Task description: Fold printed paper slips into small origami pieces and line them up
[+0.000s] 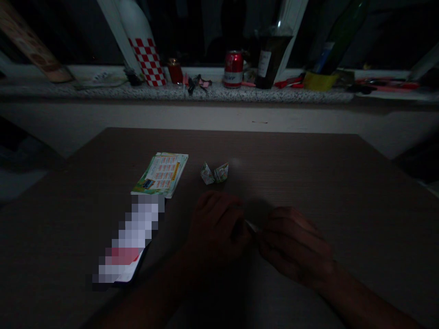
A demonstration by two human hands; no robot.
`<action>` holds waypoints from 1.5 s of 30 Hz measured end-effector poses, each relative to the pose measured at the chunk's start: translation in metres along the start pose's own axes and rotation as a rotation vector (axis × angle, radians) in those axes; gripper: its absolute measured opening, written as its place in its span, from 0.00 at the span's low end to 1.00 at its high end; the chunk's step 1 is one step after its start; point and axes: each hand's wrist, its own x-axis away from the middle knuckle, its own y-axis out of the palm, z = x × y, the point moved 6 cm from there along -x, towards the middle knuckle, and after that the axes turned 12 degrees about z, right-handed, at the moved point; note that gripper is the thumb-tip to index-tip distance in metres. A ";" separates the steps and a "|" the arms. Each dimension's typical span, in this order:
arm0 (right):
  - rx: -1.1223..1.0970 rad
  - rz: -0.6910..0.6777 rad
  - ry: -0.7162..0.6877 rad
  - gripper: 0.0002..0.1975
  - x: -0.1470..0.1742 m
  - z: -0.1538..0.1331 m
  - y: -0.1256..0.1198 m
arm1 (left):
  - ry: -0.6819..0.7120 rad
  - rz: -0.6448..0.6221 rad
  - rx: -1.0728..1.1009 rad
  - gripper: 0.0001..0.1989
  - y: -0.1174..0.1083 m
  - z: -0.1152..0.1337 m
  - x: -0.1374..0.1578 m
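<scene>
Tabletop [343, 183]: brown, faintly grained, dimly lit; fills most of the lower view. Granite sill [199, 93]: speckled grey; runs beyond the table's far edge, beneath dark window panes. Checked bottle [149, 57]: white above, red-and-white squares below; stands upright on the sill, contents hidden by the opaque wall. Green bottle [345, 34]: dark glass, on the right; impossible to identify any contents. Dark bottle [272, 59]: clear glass at the shoulder, dark below, pale label on the side.

Right hand [298, 244]: fingers bent and drawn together at the tips, pinching a small pale sliver. Left hand [219, 228]: fingers curled inward, at the other end of the same sliver; cannot tell whether gripping or merely touching. Phone [133, 274]: lit screen, largely pixelated; lies left of the left hand. Stack of printed cards [161, 173]: green borders, rows of red print on the top card; lies just beyond the phone.

Can [233, 68]: red above, silver below; stands upright on the sill. Yellow container [318, 82]: low, at the green bottle's foot. Jar [174, 71]: small, with an orange-red interior. Folded paper [221, 172]: patterned, in two pointed parts; rests beyond the left hand, right of the cards. Pale sliver [253, 226]: narrow, light-edged, mostly hidden by fingers; spans the gap between both hands, above the tabletop.
</scene>
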 end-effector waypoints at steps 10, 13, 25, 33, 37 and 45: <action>0.005 -0.005 -0.006 0.09 -0.003 -0.001 -0.007 | -0.044 0.043 -0.089 0.04 -0.008 -0.019 -0.001; 0.018 0.023 -0.014 0.09 -0.007 -0.002 -0.010 | -0.064 0.049 -0.121 0.03 -0.012 -0.024 -0.004; 0.027 0.068 0.011 0.10 -0.009 0.004 -0.012 | 0.018 -0.105 0.065 0.05 -0.004 -0.009 0.007; 0.035 0.040 0.039 0.11 -0.003 0.010 -0.003 | 0.084 -0.172 0.082 0.03 0.006 0.001 0.010; 0.047 0.006 0.031 0.10 0.000 0.010 0.002 | 0.111 -0.208 0.085 0.06 0.011 0.009 0.011; 0.123 -0.003 0.042 0.09 -0.003 0.013 0.001 | 0.169 -0.236 0.141 0.07 0.011 0.014 0.016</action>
